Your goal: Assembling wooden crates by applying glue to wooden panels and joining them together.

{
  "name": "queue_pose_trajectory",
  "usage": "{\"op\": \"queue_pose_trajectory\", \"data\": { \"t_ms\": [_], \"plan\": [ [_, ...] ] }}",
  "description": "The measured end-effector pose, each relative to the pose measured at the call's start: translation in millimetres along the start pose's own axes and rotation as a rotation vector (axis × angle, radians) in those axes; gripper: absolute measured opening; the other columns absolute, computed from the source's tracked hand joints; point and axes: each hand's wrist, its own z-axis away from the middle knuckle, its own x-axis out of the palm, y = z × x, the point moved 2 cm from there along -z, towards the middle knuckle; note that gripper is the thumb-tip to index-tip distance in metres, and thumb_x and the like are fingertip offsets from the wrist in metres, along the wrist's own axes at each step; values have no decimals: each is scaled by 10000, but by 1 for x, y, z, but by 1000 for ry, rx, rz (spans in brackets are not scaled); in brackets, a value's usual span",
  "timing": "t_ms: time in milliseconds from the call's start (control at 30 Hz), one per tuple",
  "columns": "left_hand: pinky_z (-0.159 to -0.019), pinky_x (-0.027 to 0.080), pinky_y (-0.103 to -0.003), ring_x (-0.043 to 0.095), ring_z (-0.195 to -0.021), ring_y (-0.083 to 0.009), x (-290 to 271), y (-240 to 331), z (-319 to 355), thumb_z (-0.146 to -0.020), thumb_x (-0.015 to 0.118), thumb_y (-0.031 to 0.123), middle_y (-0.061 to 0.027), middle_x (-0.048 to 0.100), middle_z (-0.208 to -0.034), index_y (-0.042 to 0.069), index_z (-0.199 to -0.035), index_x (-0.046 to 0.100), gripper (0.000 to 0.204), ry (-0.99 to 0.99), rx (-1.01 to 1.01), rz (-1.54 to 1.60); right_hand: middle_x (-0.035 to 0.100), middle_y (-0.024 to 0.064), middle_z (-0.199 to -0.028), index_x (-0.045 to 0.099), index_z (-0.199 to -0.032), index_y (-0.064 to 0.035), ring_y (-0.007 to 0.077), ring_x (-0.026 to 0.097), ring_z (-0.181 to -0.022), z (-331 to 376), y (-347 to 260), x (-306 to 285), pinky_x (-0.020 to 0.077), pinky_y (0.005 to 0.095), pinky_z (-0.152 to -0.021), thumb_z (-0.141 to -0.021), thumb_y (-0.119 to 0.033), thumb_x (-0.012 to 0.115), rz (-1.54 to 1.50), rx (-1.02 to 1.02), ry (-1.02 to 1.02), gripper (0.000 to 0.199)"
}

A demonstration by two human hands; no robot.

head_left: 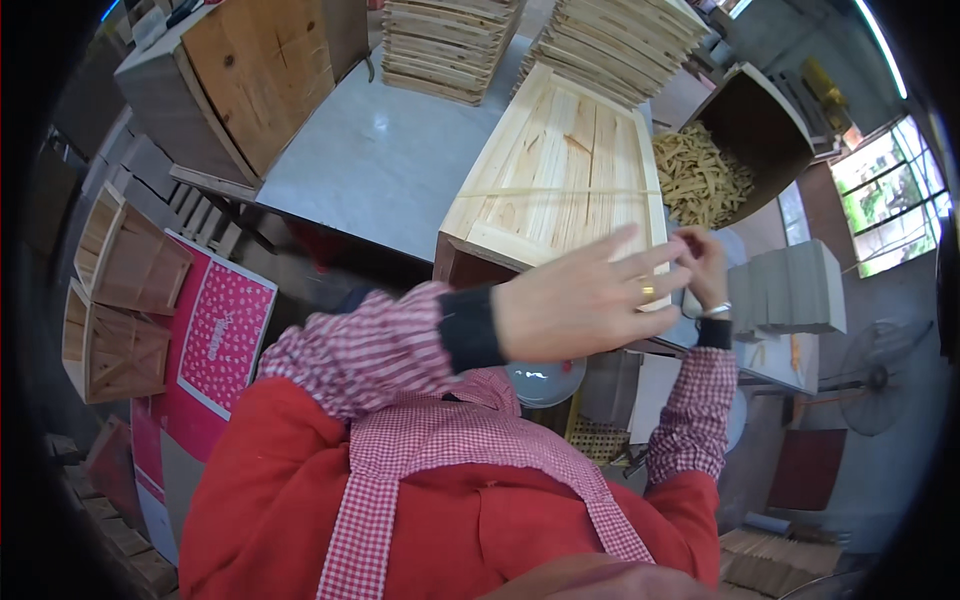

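Note:
A pale wooden tapered panel [560,165] with raised side rims lies on the table in front of me. A thin pale band [560,192] runs across its width. My left hand [590,297], with a gold ring, reaches over the panel's near right corner, its fingers stretched out and slightly blurred. Just beyond its fingertips is my right hand [705,268], beside the panel's right rim. Its fingers are bent together in a pinch; whatever they may hold is too small and hidden to make out.
Stacks of slatted wooden pieces [440,50] stand at the back of the light table [340,150]. Right of the panel, a brown container [775,140] holds heaped yellowish strips [700,175]. Grey bundles [785,290] sit farther right. Wooden crates [125,345] are at left, near a pink box [225,325].

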Motion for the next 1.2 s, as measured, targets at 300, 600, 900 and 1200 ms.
{"op": "queue_pose_trajectory", "data": {
  "t_ms": [300,600,900,1200],
  "plan": [
    [-835,459,-380,521,-942,-258,-55,-32,117,-720,742,118,-106,481,-983,55,-1103,640,401,274,-673,32,594,109,-833,614,-991,-28,276,580,-825,-40,-201,35,483,350,-745,-788,-120,691,320,-740,-242,236],
    [-669,493,-269,557,-713,-179,-46,-40,116,-784,674,-17,-109,433,-1000,21,-1160,610,383,273,-631,279,601,106,-801,593,-943,-42,265,590,-711,-135,-210,11,490,365,-665,-862,-184,629,298,-796,-8,168],
    [-737,490,-263,540,-908,-162,-39,-41,129,-797,609,-79,-105,443,-1081,-27,-1164,596,372,428,-857,586,578,121,-765,559,-816,-56,318,588,-752,-93,-188,67,475,396,-675,-832,-166,598,239,-822,-430,118],
    [-808,446,-265,518,-946,-184,-44,-52,132,-759,637,-71,-117,482,-1090,-32,-1148,604,392,292,-787,547,614,139,-672,592,-759,-28,315,604,-612,-173,-112,49,465,404,-563,-844,-261,626,400,-617,-199,250]
  ]
}}
